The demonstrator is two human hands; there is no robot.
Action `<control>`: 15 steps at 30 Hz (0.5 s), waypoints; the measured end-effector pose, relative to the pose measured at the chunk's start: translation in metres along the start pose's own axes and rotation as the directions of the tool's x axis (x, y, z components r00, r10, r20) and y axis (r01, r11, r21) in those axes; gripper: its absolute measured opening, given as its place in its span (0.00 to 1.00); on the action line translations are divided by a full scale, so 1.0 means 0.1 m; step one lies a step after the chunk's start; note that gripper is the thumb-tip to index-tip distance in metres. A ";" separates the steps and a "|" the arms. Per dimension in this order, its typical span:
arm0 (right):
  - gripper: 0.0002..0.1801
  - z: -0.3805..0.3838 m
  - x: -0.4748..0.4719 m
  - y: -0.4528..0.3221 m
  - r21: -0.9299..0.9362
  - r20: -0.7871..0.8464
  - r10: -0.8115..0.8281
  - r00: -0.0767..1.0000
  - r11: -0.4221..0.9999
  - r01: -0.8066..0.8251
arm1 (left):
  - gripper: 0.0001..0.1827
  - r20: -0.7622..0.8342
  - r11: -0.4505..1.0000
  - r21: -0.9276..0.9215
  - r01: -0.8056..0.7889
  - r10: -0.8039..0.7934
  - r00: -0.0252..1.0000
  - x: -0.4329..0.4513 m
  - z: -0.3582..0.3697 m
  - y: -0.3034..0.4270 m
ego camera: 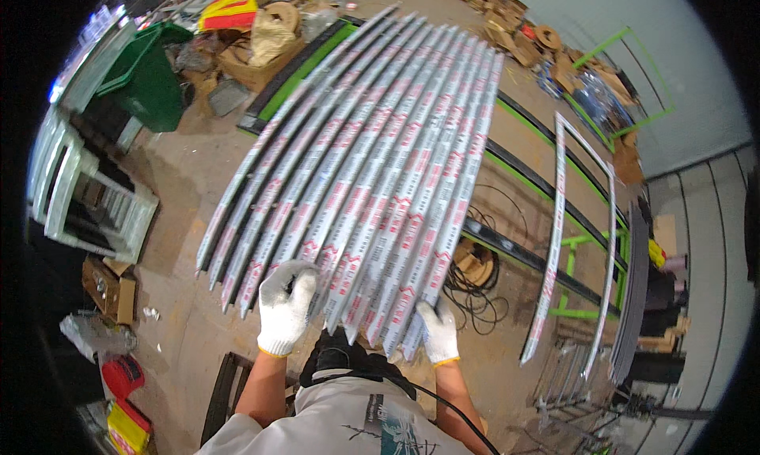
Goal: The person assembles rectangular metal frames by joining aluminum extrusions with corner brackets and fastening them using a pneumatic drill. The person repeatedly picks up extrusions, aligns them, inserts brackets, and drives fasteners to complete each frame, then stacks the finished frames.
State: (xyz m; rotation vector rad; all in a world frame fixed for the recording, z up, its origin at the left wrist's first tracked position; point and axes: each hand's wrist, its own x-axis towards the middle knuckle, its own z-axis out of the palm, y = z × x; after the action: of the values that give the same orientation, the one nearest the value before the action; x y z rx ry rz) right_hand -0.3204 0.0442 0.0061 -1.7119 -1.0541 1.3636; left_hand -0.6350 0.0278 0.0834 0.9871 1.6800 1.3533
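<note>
Several long metal-looking profiles [380, 176], wrapped in printed protective film, lie side by side in front of me, fanned out with their near ends toward my waist. My left hand [286, 306], in a white knit glove, curls at the near end of a profile in the middle left of the row. Its fingertips are partly hidden. My right hand [438, 333], gloved the same way, grips the near end of the rightmost profile, thumb on top and fingers out of sight beneath. Gaps show between the profiles on the left, while those on the right lie closer together.
The profiles rest on a green rack with black-padded bars [522, 247]. A film-wrapped frame part [556, 217] lies across its right side. Cables [475, 294] and a spool [473, 262] are beneath. Leftward stand a green bin [145, 81] and pale frames [101, 199]; cardboard [510, 36] lies beyond.
</note>
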 end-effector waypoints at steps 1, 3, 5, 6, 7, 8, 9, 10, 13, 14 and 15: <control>0.25 0.01 0.01 0.02 0.085 0.010 0.011 1.000 0.996 -0.012 | 0.11 -0.037 0.998 0.021 -0.054 0.055 0.998 0.04 -0.04 -0.01; 0.24 0.01 0.03 0.03 0.084 0.015 0.024 1.000 0.996 -0.025 | 0.10 -0.073 0.993 0.109 -0.046 0.054 0.996 0.15 -0.22 -0.01; 0.23 0.01 0.05 0.03 0.137 0.043 -0.032 0.999 0.990 0.026 | 0.10 -0.177 1.000 0.025 -0.005 0.009 0.984 0.23 -0.34 -0.04; 0.23 0.00 0.06 0.02 0.170 0.034 -0.025 0.999 0.985 0.018 | 0.10 -0.179 0.998 0.031 -0.055 0.060 0.982 0.26 -0.45 -0.04; 0.22 0.01 0.05 0.01 0.193 0.028 0.019 0.999 0.981 -0.024 | 0.10 -0.218 0.991 0.082 -0.101 0.117 0.969 0.28 -0.54 -0.06; 0.23 0.00 0.05 -0.01 0.061 -0.026 0.126 0.992 0.990 -0.125 | 0.10 -0.253 0.996 0.068 -0.063 0.078 0.964 0.30 -0.63 -0.09; 0.23 0.00 0.03 -0.01 0.099 0.020 0.074 0.997 0.992 -0.075 | 0.10 -0.295 0.997 0.065 -0.041 0.058 0.954 0.34 -0.73 -0.11; 0.23 0.00 0.04 -0.03 0.128 0.028 0.059 0.998 0.990 -0.062 | 0.10 -0.343 0.998 0.065 -0.017 0.039 0.939 0.35 -0.81 -0.14; 0.25 0.00 0.04 -0.07 0.126 0.067 -0.010 0.998 0.992 0.002 | 0.11 -0.422 0.995 0.088 0.037 0.003 0.907 0.33 -1.06 -0.21; 0.26 0.00 0.04 -0.09 0.108 0.073 0.021 0.997 0.994 -0.029 | 0.12 -0.455 0.994 0.101 0.046 0.005 0.891 0.30 -1.13 -0.23; 0.26 -0.01 0.04 -0.11 0.107 0.062 0.029 0.998 0.994 -0.036 | 0.12 -0.478 0.994 0.101 0.030 0.022 0.878 0.27 -1.18 -0.25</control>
State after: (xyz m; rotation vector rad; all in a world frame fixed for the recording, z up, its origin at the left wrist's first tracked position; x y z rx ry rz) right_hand -0.3211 0.0528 0.0142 -1.6247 -0.9710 1.4739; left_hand -0.7557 0.0009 0.0749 0.7369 2.1364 1.6133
